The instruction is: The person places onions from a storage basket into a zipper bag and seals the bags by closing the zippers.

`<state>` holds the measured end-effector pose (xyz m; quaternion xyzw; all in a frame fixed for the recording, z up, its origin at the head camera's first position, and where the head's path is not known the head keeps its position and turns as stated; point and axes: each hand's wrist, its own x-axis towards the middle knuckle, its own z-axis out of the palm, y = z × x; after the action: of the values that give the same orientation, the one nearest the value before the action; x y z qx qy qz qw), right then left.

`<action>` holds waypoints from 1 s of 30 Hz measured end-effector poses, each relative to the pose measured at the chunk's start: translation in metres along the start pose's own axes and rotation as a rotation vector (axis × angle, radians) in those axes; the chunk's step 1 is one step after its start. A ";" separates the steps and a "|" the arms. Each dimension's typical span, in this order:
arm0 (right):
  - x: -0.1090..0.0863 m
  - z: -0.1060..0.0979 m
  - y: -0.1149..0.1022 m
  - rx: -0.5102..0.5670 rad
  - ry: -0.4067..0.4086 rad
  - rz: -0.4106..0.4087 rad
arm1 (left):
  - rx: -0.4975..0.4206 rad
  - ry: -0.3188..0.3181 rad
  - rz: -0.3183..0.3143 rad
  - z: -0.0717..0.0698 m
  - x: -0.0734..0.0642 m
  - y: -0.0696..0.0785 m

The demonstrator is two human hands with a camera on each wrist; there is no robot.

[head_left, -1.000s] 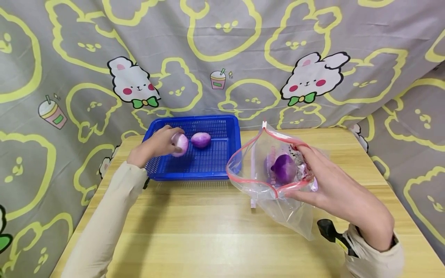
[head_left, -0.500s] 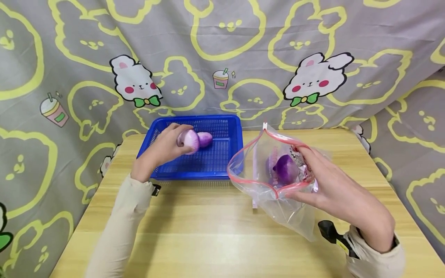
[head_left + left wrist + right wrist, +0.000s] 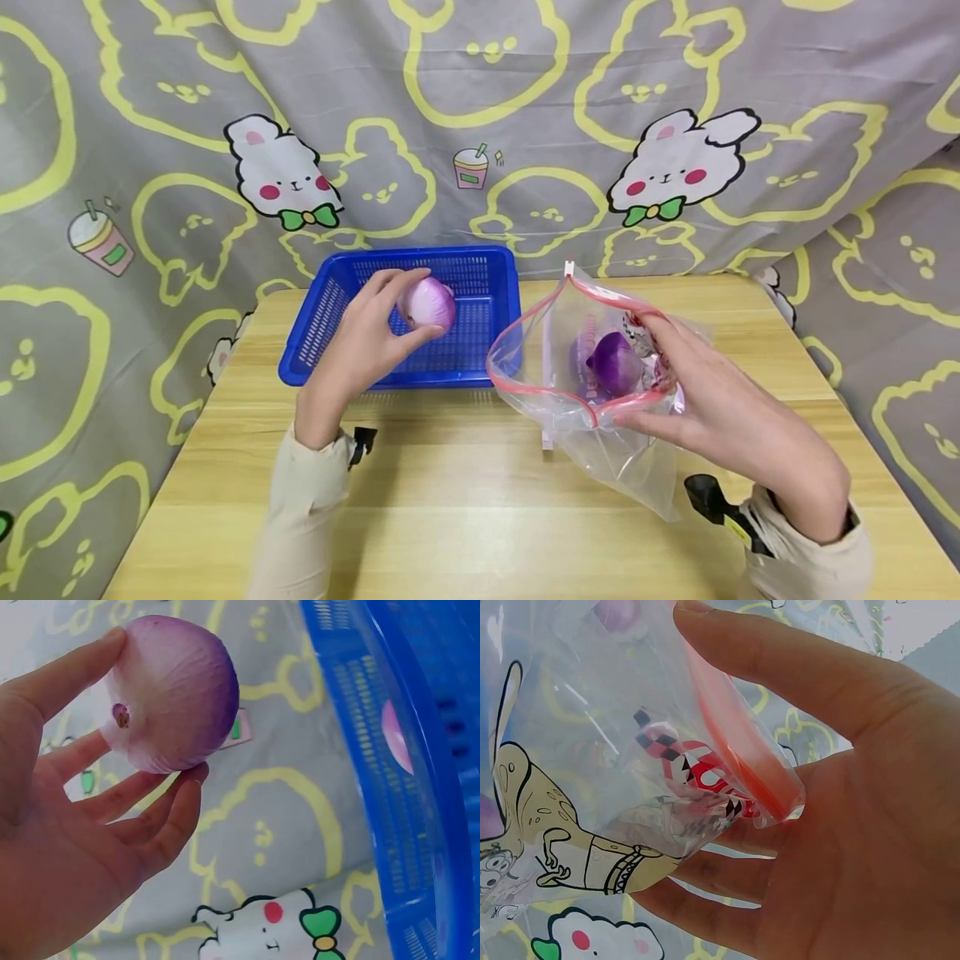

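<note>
My left hand (image 3: 367,333) grips a purple onion (image 3: 429,305) between thumb and fingertips, over the blue basket (image 3: 480,377). In the left wrist view the held onion (image 3: 176,694) shows its pale root end. Through the wall of the basket (image 3: 375,787) there, part of another onion (image 3: 397,737) appears; the head view has it hidden behind the held one. My right hand (image 3: 720,392) holds a clear zip bag (image 3: 532,358) by its red-edged mouth, which gapes toward the left. Inside lies a dark purple onion (image 3: 617,364). Printed cartoon figures mark the bag (image 3: 585,855) in the right wrist view.
A light wooden table (image 3: 450,500) lies under the basket and bag. Behind it hangs a grey curtain (image 3: 540,100) with yellow outlines and white rabbits. A black strap mount (image 3: 720,504) sits at the right wrist, another black piece (image 3: 363,444) at the left wrist.
Holding the onion, my left hand has moved to the right across the basket and come in front of the other onion. The right hand and the bag have stayed nearly still.
</note>
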<state>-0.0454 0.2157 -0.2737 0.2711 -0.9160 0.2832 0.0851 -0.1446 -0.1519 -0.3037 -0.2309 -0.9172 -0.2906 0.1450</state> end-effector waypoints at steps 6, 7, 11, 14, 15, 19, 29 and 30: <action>0.001 0.001 0.000 -0.023 -0.003 0.021 | -0.074 0.111 0.014 0.005 -0.013 0.016; 0.002 0.001 0.000 -0.023 -0.005 0.026 | -0.082 0.117 0.014 0.006 -0.015 0.018; 0.003 0.003 0.000 -0.016 -0.011 0.038 | -0.088 0.137 0.011 0.008 -0.023 0.026; 0.003 0.003 0.000 -0.019 -0.011 0.049 | -0.092 0.178 0.030 0.007 -0.027 0.031; 0.003 0.003 0.000 -0.025 -0.011 0.052 | -0.096 0.196 0.041 0.006 -0.028 0.032; 0.004 0.004 0.000 -0.040 -0.008 0.034 | -0.139 0.271 0.083 0.000 -0.033 0.043; 0.006 0.011 -0.005 -0.065 -0.052 0.074 | -0.258 0.396 0.292 -0.002 -0.039 0.085; 0.006 0.011 -0.006 -0.069 -0.054 0.075 | -0.260 0.393 0.315 -0.002 -0.039 0.088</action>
<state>-0.0473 0.2027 -0.2787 0.2409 -0.9367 0.2470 0.0589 -0.0661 -0.1027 -0.2769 -0.3264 -0.7793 -0.4189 0.3326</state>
